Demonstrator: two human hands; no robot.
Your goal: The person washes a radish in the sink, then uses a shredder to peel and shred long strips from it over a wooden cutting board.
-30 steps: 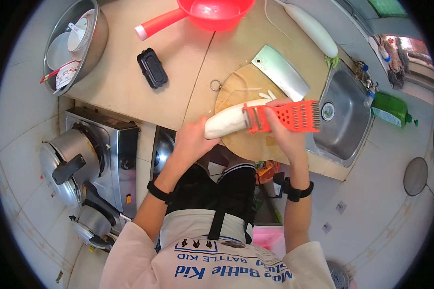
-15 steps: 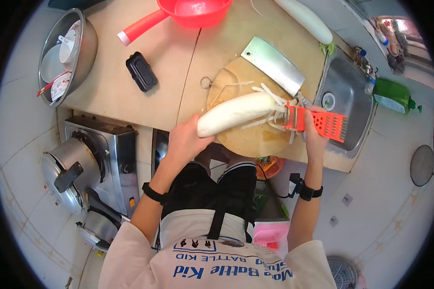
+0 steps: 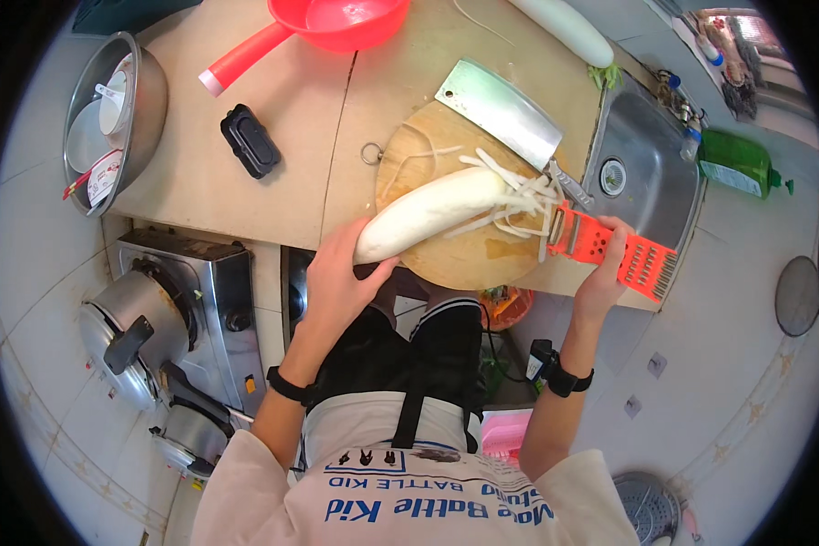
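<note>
A peeled white daikon (image 3: 428, 214) lies slanting over the round wooden cutting board (image 3: 496, 259). My left hand (image 3: 337, 278) is wrapped round its near left end. My right hand (image 3: 601, 278) holds a flat orange-red grater (image 3: 642, 264) at the board's right edge, apart from the daikon. Long pale daikon strips (image 3: 530, 196) are heaped at the far end of the daikon, some hanging over the board's edge near the grater. Behind them, a cleaver (image 3: 500, 107) rests across the back of the board, its handle pointing toward the sink.
A steel sink (image 3: 642, 168) is at the right, with a green bottle (image 3: 735, 164) beyond it. Another daikon (image 3: 564, 29) lies at the back. To the left are a red dipper (image 3: 355, 32), a black case (image 3: 250, 141), a metal basin (image 3: 146, 118) of dishes and a stove (image 3: 223, 309) with a pot.
The grater in my right hand has moved right and toward me, away from the daikon's end. My left hand keeps its grip on the daikon. The whole view has shifted slightly.
</note>
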